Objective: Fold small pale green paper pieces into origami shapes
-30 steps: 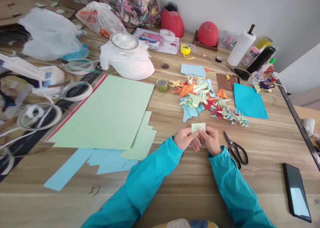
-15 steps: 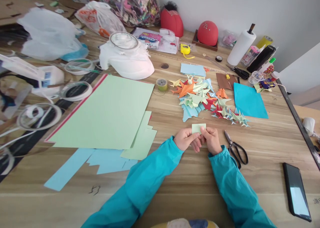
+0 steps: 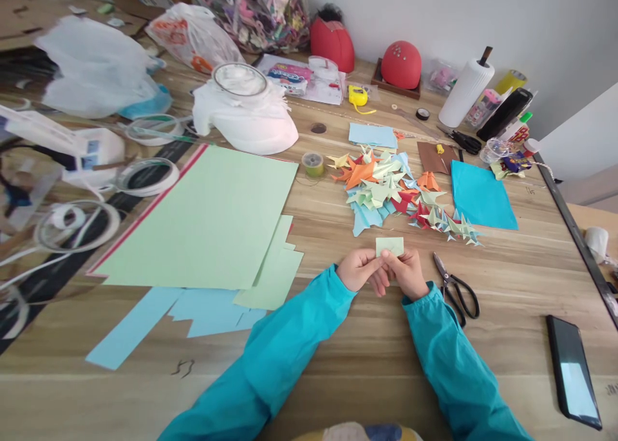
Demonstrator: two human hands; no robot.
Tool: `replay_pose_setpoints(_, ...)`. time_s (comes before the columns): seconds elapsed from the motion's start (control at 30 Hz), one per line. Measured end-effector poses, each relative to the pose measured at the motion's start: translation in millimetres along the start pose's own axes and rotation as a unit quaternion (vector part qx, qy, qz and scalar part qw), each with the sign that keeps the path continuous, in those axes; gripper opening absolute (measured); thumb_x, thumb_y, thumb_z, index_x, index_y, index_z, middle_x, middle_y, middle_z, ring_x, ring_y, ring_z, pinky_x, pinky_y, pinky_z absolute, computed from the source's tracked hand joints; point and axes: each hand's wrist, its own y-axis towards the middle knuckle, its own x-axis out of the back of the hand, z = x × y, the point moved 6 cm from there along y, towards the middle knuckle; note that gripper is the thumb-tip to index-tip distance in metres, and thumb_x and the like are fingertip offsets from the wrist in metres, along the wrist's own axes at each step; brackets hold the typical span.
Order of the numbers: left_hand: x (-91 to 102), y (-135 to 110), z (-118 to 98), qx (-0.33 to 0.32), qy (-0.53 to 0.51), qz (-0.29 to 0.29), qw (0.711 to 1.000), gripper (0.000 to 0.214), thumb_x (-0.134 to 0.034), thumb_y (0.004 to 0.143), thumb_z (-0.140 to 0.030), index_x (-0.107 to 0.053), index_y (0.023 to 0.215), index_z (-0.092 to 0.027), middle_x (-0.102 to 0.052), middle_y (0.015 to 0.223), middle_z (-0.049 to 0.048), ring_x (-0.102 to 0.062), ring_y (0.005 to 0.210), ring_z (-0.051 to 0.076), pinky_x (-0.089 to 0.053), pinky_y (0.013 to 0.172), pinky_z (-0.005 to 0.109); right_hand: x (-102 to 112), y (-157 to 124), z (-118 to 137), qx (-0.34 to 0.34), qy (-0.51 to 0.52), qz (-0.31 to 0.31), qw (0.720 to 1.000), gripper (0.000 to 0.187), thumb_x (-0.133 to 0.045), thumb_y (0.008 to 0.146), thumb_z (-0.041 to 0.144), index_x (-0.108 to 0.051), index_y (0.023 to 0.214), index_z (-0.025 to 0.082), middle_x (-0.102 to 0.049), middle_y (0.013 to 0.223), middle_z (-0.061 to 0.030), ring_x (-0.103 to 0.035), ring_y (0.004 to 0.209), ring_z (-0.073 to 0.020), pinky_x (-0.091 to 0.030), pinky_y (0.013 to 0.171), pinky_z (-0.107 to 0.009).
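Between my two hands is a small pale green piece of paper point(image 3: 390, 244), held up above the table. My left hand point(image 3: 360, 270) grips its lower edge, with the thumb reaching across to the right. My right hand point(image 3: 408, 273) pinches the same paper, its thumb pressed on the front near the left thumb. Part of the paper's lower edge is hidden by the thumbs. Just beyond lies a heap of folded paper cranes point(image 3: 386, 187) in green, orange, red and blue. Black-handled scissors point(image 3: 456, 290) rest to the right of my right hand.
Large green sheets point(image 3: 207, 222) lie at the left, with blue paper strips point(image 3: 132, 325) below them. A spool of thread point(image 3: 313, 163) stands near the cranes. A teal square point(image 3: 483, 194) lies at the right, and a phone point(image 3: 573, 370) nearer the front right.
The small green paper has shifted slightly to the right between my fingers. My right thumb has moved left, closer to the left thumb.
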Motion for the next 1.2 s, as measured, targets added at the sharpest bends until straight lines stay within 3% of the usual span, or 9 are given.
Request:
replay_pose_setpoints(0.23,-1.9,-2,-1,0.001,0.010,0.004,1.000,0.043,-0.063,0.066,-0.053,-0.051,0.070,-0.012,-0.062,0.048,0.0036,-0.057,0.037,0.016,-0.047,0.035,0.025,-2,-1,-3,-0.004,0.006,0.022,1.000,0.047,-0.055,0.077,0.048,-0.049,0.041,0.018,-0.044,0.032,0.0037,-0.033,0.030,-0.0064,-0.023,0.034,-0.022)
replay_pose_setpoints(0.5,1.0,-1,1,0.026,-0.016,0.007,1.000,0.041,-0.066,0.064,-0.049,-0.052,0.067,-0.011,-0.063,0.049,0.0052,-0.059,0.038,0.018,-0.047,0.036,0.026,7,0,-7,-0.012,0.002,-0.028,1.000,0.054,-0.055,0.077,0.048,-0.043,0.035,0.017,-0.036,0.029,0.0050,-0.029,0.031,-0.0049,-0.021,0.037,-0.022)
replay_pose_setpoints(0.6,0.4,1,1,0.025,-0.015,0.008,1.000,0.041,-0.069,0.061,-0.047,-0.055,0.069,-0.010,-0.063,0.050,0.0053,-0.060,0.040,0.018,-0.049,0.038,0.028,2,0,-2,-0.010,0.004,-0.001,1.000,0.053,-0.054,0.078,0.048,-0.041,0.036,0.018,-0.040,0.030,0.0043,-0.030,0.031,-0.0054,-0.022,0.036,-0.022)
replay_pose_setpoints(0.87,1.1,-1,-2,-0.018,0.028,-0.020,0.999,0.043,-0.067,0.061,-0.051,-0.052,0.065,-0.011,-0.059,0.045,0.0016,-0.055,0.035,0.014,-0.045,0.034,0.023,-17,-5,-3,-0.038,0.074,0.117,0.990,0.043,-0.049,0.081,0.047,-0.048,0.050,0.017,-0.051,0.038,0.0016,-0.051,0.037,-0.0108,-0.037,0.041,-0.022)
replay_pose_setpoints(1.2,7.9,-3,-5,-0.017,0.138,-0.089,0.986,0.041,-0.062,0.065,-0.051,-0.046,0.054,-0.015,-0.046,0.031,-0.0047,-0.039,0.023,0.006,-0.026,0.024,0.016,-2,1,-3,0.023,0.037,0.039,0.998,0.030,-0.061,0.076,0.035,-0.060,0.052,0.016,-0.057,0.050,0.0016,-0.050,0.048,-0.0106,-0.039,0.049,-0.023)
